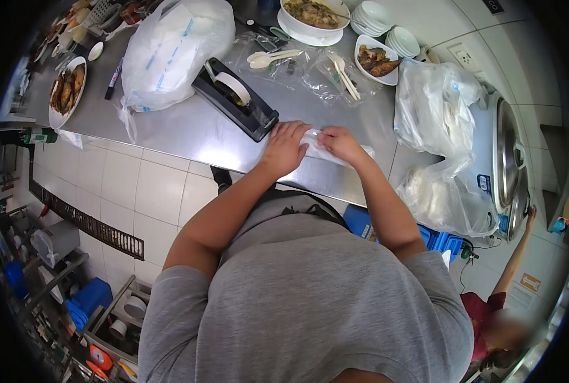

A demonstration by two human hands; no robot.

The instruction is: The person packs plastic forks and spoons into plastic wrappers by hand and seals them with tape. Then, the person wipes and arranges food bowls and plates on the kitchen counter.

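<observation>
A rolled or folded piece of clear plastic [311, 136] lies near the front edge of the steel table, under my hands. My left hand [286, 149] lies flat on its left end with the fingers stretched out, beside the black tape dispenser [236, 99]. The fingers of my right hand [341, 144] are curled in and gripping the plastic, which also shows past the right wrist. What is inside the plastic, if anything, I cannot make out. Behind my hands are clear-wrapped white plastic spoons [275, 58] and more wrapped utensils [344, 75].
A full white plastic bag [176, 54] and a marker [114, 79] are at left, near a fish plate [67, 92]. Food bowls [311, 13], stacked white bowls [371, 18] and plastic bags [434, 105] stand at back and right. Another person's arm [515, 255] reaches in at far right.
</observation>
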